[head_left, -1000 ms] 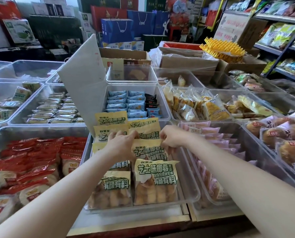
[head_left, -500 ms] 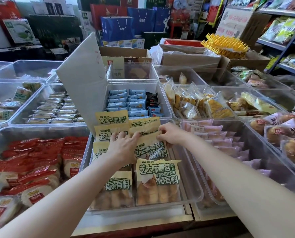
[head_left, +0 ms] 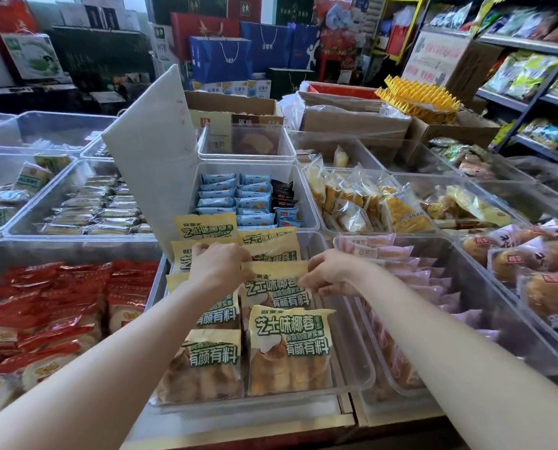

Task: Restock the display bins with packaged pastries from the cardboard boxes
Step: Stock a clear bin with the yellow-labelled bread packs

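Clearly held: yellow pastry pack point(head_left: 276, 284), in the clear bin point(head_left: 362, 368), pinched at its top edge by left hand point(head_left: 220, 266) and right hand point(head_left: 331, 272).
Hidden: left fingertips, probably behind the pack.

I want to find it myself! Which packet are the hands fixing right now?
Look at the clear bin nearest you in the middle, full of yellow pastry packets with green writing. In its right-hand column, find the second packet from the front. It is the only one with the left hand and right hand pinching its top edge.
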The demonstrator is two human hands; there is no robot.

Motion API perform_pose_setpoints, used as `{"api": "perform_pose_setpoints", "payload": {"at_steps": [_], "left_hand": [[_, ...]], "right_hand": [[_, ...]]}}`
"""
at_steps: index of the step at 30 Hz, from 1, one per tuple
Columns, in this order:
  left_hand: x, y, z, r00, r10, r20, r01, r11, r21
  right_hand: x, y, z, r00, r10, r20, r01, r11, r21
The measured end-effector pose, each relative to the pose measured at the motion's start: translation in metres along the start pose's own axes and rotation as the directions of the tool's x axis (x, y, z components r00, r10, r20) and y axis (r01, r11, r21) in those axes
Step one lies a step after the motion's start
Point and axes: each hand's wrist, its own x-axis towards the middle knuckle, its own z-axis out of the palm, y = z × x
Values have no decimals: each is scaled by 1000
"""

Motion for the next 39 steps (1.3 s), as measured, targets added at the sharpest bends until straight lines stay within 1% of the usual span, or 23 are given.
{"api": "perform_pose_setpoints", "payload": {"at_steps": [2, 4, 6, 9, 10, 13, 15, 18, 19, 21, 23, 25, 27, 28, 30, 33, 35, 36, 37, 38, 39], "left_hand": [[3, 1, -1, 999, -29, -20, 29, 1000, -6], [5, 3, 1, 999, -46, -5, 46, 999, 7], [6, 2, 3, 998, -56, 7, 56, 998, -3], [5, 1, 4, 997, -72, 23, 73, 997, -37], [5, 1, 5, 997, -75, 25, 76, 996, -42], [5, 2, 5, 997, -78, 18, 79, 994, -70], [3, 1, 6, 997, -75, 10, 75, 994, -74], [2, -2, 8, 996, -86, 13, 87, 991, -100], [2, -5, 8, 994, -101, 35, 105, 983, -147], [2, -9, 7, 987, -127, 98, 147, 961, -233], [0, -10, 4, 983, -129, 132, 152, 971, -183], [0, -9, 2, 983, -115, 141, 131, 985, -112], [0, -6, 0, 983, -105, 147, 121, 988, -100], [0, -4, -1, 985, -95, 143, 111, 988, -107], [-1, 1, -2, 990, -53, 130, 65, 993, -94], [-6, 13, 1, 989, 38, 141, -44, 998, 39], [-8, 16, 8, 983, 53, 175, -75, 990, 120], [-8, 16, 11, 981, 44, 189, -72, 987, 144], [-8, 15, 13, 980, 31, 197, -64, 985, 159], [-8, 15, 15, 979, 19, 205, -55, 984, 169], [-9, 15, 16, 978, 11, 209, -49, 983, 178]], "right_hand": [[-1, -1, 4, 1000, 18, 15, -17, 998, -67], [-1, -1, 8, 1000, 19, 17, -16, 991, -130], [0, -3, 6, 1000, -2, 11, 3, 991, -136], [2, -8, 0, 999, -43, -26, 42, 998, -56], [3, -9, 0, 998, -52, -39, 50, 997, -56], [6, -8, 5, 998, -44, -53, 35, 987, -158], [9, -6, 8, 998, -32, -63, 20, 982, -190], [14, -5, 10, 993, -74, -96, 59, 987, -150], [15, -5, 9, 991, -98, -94, 86, 989, -119], [16, -4, 5, 989, -144, -47, 140, 987, -80], [16, -3, 1, 984, -181, -8, 178, 977, -119], [17, -1, 2, 973, -230, -18, 222, 955, -195], [18, 2, 2, 964, -262, -33, 247, 940, -233], [17, 4, 1, 965, -261, -30, 248, 942, -226], [12, 5, -6, 977, -214, 13, 214, 965, -150], [6, 3, -13, 990, -117, 74, 122, 990, -70], [5, -1, -10, 992, -96, 82, 100, 994, -46], [6, -2, -6, 992, -112, 56, 117, 986, -115], [6, -2, -2, 989, -149, 6, 146, 955, -260], [5, -2, 3, 975, -215, -54, 170, 882, -439], [4, -1, 9, 944, -313, -106, 192, 780, -595]]}}
